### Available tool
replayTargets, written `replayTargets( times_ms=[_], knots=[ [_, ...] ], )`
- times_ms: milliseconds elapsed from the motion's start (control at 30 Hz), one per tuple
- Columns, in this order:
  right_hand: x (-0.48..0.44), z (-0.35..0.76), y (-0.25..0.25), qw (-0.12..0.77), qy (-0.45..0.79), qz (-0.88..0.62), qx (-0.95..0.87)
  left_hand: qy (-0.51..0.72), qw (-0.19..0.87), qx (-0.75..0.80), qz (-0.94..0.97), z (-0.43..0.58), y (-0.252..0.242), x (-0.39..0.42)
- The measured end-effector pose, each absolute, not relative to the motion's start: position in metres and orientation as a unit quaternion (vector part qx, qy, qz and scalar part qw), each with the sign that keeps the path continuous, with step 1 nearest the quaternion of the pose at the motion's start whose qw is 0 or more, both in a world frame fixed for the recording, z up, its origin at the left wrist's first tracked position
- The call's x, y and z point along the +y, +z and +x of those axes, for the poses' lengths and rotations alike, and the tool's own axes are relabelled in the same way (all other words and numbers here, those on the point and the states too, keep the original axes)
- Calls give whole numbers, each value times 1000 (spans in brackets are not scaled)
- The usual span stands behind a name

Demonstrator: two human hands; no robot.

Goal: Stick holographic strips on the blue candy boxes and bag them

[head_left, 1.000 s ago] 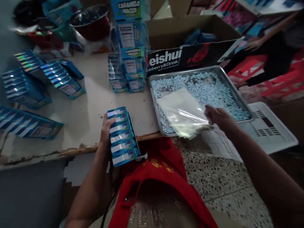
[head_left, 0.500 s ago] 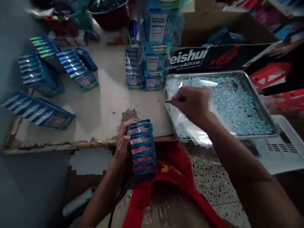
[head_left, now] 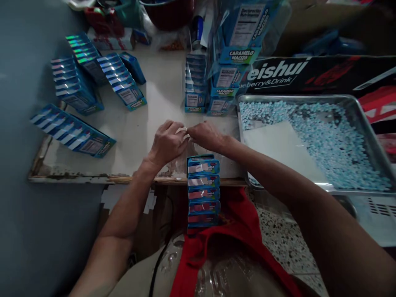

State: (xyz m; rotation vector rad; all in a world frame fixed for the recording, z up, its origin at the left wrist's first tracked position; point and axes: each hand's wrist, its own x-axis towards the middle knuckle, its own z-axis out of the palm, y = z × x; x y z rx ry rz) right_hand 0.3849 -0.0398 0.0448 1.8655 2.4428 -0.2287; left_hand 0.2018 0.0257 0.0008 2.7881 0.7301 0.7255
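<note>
Both hands meet above the worktable, just beyond a display box of blue candy packs (head_left: pixel 203 181) that stands at the table's front edge against the red apron. My left hand (head_left: pixel 168 140) is closed, its fingertips pinching at a small glint of clear plastic bag (head_left: pixel 185 129). From the other side my right hand (head_left: pixel 206 135) pinches the same thin film, most of which is too transparent to make out. A flat pile of clear bags (head_left: pixel 278 148) lies on the metal tray (head_left: pixel 349 99), over small light-blue pieces (head_left: pixel 346 140).
Several filled blue display boxes (head_left: pixel 72 130) stand at the left of the table (head_left: pixel 163 82). Wrapped boxes marked Caramelo Macizo (head_left: pixel 241 55) are stacked at the back. Behind the tray is a black printed carton (head_left: pixel 324 76); a dark red bowl (head_left: pixel 167 14) sits at the back.
My right hand has come left from the bag pile on the tray, bringing film with it. My left hand has let go of the candy display box and moved up to meet it.
</note>
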Motion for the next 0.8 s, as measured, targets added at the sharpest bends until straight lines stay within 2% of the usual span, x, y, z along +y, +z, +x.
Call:
replayTargets(
  times_ms=[100, 233, 500, 600, 800],
  knots=[
    [-42, 380, 42, 49, -73, 606, 790, 217, 62, 242, 944, 203, 3, 22],
    [-49, 376, 46, 30, -70, 612, 787, 195, 28, 256, 946, 199, 9, 22],
    [-92, 405, 49, 63, -97, 671, 732, 261, -107, 313, 907, 177, -13, -33],
    [-113, 414, 45, 76, -74, 680, 725, 289, -94, 343, 889, 185, -27, -42],
    [-127, 428, 37, -11, 34, 703, 710, 359, -9, 362, 861, 210, -22, -14]
  ],
)
